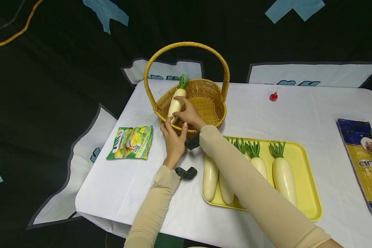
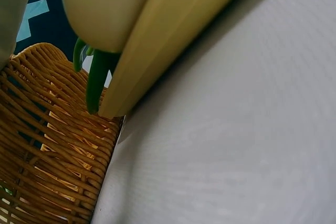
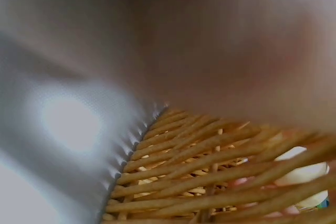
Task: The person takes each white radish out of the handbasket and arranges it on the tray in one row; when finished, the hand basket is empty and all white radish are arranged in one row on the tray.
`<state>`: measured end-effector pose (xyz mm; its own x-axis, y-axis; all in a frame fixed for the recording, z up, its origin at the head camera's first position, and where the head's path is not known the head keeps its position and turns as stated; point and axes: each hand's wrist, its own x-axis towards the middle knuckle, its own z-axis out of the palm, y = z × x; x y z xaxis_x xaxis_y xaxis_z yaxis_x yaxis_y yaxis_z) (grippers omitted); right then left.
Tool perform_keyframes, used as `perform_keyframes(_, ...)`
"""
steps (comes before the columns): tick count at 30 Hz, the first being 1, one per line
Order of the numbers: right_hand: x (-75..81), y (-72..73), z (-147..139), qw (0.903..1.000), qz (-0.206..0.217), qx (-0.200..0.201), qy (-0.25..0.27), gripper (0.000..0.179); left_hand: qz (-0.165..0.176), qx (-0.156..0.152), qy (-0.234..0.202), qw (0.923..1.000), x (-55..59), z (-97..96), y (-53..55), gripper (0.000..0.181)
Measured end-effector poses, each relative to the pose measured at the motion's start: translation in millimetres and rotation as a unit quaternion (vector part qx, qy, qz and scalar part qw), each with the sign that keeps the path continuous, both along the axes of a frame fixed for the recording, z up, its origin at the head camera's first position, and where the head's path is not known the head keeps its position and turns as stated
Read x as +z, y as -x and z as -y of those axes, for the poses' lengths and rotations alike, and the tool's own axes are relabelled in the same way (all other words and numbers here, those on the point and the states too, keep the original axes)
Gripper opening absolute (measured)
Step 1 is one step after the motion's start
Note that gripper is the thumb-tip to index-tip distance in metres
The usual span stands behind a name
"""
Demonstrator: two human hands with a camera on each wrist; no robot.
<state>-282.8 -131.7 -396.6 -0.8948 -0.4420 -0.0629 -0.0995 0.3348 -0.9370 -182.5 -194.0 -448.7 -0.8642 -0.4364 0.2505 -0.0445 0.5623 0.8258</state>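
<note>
In the head view my right hand reaches over the front of a yellow wicker basket with an arched handle. Its thumb and fingers grip a white radish with a green stub of leaves, which leans along the basket's left inner side, leaves up at the back rim. My left hand is at the basket's front left, its extended fingers right at the rim near the radish's lower end and its thumb apart. The right wrist view is mostly blurred, with basket weave below.
A yellow tray with several white radishes lies on the white-covered table, partly hidden by my right sleeve. Left of the basket is a green candy bag. A red wrapped candy and a pasta pack lie to the right.
</note>
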Motion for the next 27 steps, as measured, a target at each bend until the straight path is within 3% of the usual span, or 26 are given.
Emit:
perform_keyframes(12, 0.6, -0.1, -6.8, 0.9995, 0.002, -0.028, 0.014, 0.061, -0.002, -0.003, -0.003, 1.0000, 0.0, -4.3, 1.7, 0.063)
perform_keyframes(21, 5.7, -0.5, -20.3, 0.9927, 0.012, -0.058, 0.105, 0.060, -0.008, -0.004, 0.004, 0.9999, -0.4, -7.5, 3.9, 0.063)
perform_keyframes(27, 15.3, -2.1, -39.5, 0.9894, 0.027, -0.074, 0.122, 0.060, -0.009, 0.002, -0.001, 1.0000, -1.6, -0.7, 3.0, 0.063)
